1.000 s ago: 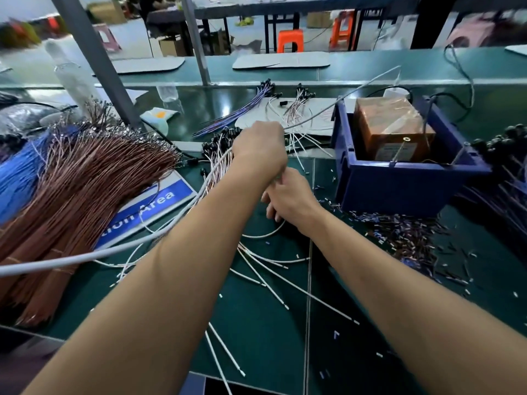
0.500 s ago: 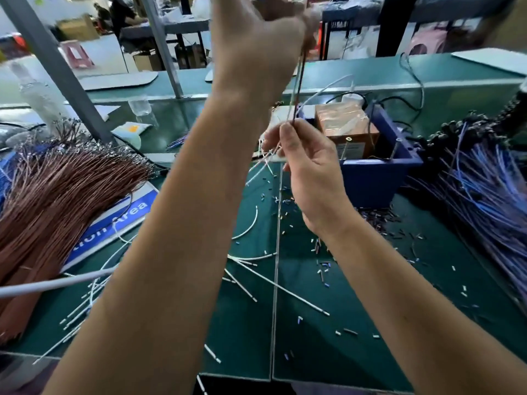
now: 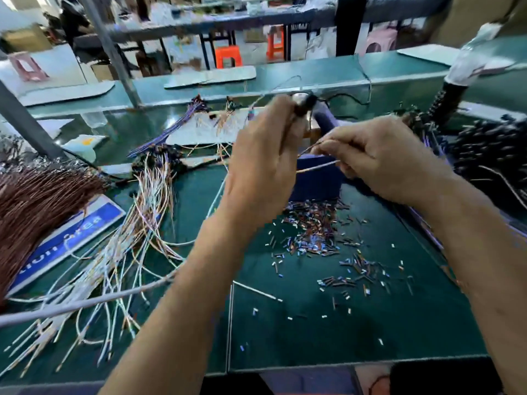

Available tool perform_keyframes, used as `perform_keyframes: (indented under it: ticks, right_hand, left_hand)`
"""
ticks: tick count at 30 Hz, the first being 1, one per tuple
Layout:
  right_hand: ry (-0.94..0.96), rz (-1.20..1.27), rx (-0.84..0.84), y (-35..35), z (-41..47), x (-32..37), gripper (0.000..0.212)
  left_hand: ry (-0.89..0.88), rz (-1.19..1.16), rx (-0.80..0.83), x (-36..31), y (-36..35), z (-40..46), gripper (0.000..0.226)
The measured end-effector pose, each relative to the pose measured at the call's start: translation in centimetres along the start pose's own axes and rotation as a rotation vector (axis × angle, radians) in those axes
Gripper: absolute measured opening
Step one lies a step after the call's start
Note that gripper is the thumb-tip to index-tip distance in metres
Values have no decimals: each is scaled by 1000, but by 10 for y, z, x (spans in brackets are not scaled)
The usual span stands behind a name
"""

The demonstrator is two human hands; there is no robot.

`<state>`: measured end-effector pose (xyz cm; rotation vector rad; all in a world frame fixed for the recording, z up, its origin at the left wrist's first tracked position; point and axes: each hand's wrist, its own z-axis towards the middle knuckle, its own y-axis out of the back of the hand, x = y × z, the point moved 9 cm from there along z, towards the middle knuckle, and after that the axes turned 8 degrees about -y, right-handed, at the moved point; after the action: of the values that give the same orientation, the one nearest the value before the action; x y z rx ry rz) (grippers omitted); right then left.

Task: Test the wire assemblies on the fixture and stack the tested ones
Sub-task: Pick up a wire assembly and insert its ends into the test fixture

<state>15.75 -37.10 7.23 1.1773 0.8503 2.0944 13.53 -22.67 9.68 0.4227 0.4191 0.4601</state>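
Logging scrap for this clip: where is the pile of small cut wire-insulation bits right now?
In the head view, the pile of small cut insulation bits lies on the green mat, right of centre, just before the blue plastic bin.

Counter (image 3: 285,332) showing matt dark green mat surface. Brown wire bundle (image 3: 37,201) looking like glossy plastic insulation with shiny metal tips. Blue bin (image 3: 316,181) appearing as smooth plastic. Sign (image 3: 65,243) lying flat, showing glossy laminated face.

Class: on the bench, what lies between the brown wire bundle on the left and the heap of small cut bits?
In the head view, loose pale wires fan across the green mat, and the left forearm crosses above.
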Motion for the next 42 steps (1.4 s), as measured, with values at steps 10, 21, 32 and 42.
perform_keyframes:
  ticks: [10, 21, 32, 42]
  right_hand:
    - [-89, -12, 176, -48, -21, -44, 25]
    - [-183, 300, 189, -57, -24, -63, 22]
    - [-242, -56, -504, -20, -67, -56, 34]
    - [-380, 92, -866, -21, -111, -26, 38]
  left_hand:
    - [175, -135, 286, 41, -89, -90, 13]
    - [272, -326, 249, 62, -88, -94, 37]
    - [453, -439, 65, 87, -77, -103, 22]
    - [412, -347, -193, 79, -55, -101, 24]
